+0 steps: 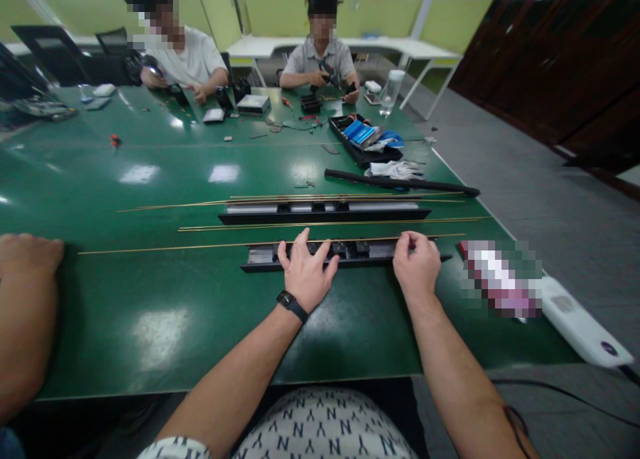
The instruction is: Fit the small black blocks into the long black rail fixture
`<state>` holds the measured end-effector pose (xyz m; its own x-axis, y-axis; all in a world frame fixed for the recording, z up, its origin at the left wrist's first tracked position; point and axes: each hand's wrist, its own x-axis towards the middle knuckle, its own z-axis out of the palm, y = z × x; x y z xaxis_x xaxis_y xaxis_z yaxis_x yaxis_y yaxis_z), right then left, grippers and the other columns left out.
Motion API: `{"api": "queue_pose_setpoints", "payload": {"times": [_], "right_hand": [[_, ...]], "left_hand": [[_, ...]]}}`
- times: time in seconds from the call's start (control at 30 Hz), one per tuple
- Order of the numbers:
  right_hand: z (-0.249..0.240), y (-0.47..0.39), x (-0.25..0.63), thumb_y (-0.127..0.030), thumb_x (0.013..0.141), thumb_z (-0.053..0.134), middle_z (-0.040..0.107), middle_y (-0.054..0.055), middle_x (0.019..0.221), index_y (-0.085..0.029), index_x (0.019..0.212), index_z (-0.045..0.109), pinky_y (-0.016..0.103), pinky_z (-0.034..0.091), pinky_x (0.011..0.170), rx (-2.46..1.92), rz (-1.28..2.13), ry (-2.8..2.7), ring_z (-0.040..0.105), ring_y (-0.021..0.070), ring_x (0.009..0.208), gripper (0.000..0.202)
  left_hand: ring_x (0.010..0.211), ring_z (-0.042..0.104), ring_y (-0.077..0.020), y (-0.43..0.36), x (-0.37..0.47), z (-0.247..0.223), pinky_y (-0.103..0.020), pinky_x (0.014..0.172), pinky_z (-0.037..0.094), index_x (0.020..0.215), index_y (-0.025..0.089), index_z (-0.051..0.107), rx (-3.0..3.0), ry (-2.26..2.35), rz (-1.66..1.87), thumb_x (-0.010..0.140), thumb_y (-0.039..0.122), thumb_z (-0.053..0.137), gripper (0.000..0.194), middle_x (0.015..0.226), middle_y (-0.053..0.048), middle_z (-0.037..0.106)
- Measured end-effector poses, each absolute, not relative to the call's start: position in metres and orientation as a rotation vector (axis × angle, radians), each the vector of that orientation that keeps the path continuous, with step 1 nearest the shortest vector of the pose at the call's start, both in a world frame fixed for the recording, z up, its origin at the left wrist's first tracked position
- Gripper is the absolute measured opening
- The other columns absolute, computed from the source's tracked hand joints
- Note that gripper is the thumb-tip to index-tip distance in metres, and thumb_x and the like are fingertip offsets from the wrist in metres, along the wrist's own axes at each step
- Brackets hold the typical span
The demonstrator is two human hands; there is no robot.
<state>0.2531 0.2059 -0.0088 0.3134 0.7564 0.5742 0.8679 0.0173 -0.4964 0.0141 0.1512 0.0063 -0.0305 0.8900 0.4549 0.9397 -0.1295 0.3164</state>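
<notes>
A long black channel with a pale inside and several small black blocks lies in front of me. Along its far side runs a thin brass-coloured rod, sticking out well past the left end. My left hand, wearing a black watch, rests over the channel's left half with fingers spread. Near the channel's right end, my right hand is closed in a pinch at the rod; the fingertips partly hide it. Behind lies a second black channel, with more thin rods in between and along it.
A black tube, gloves and a black tray with blue items lie farther back. To the right is a white power strip. Another person's arm rests at the left. Two people sit across the green table.
</notes>
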Motion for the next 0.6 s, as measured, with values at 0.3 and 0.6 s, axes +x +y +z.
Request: {"api": "queue_pose_setpoints", "payload": {"times": [0.3,0.6], "right_hand": [[-0.007,0.2071,0.2583,-0.038,0.096,0.046,0.074,0.015,0.093,-0.016,0.102,0.072,0.042,0.044,0.088,-1.82,-0.175,-1.401,0.06,0.029,0.091,0.034],[-0.0033,0.2061,0.2573,-0.037,0.095,0.045,0.074,0.016,0.095,-0.016,0.102,0.072,0.043,0.043,0.088,-1.85,-0.155,-1.384,0.059,0.0294,0.091,0.035]], "left_hand": [[0.148,0.047,-0.0312,0.1513,0.0136,0.0068,-0.065,0.126,0.012,0.129,0.032,0.073,-2.124,-2.007,-0.85,0.1,0.048,0.06,0.036,0.159,-0.021,0.049],[0.15,0.044,-0.0314,0.1511,0.0136,0.0068,-0.066,0.125,0.014,0.13,0.032,0.073,-2.135,-2.018,-0.861,0.099,0.049,0.061,0.037,0.163,-0.022,0.043]]}}
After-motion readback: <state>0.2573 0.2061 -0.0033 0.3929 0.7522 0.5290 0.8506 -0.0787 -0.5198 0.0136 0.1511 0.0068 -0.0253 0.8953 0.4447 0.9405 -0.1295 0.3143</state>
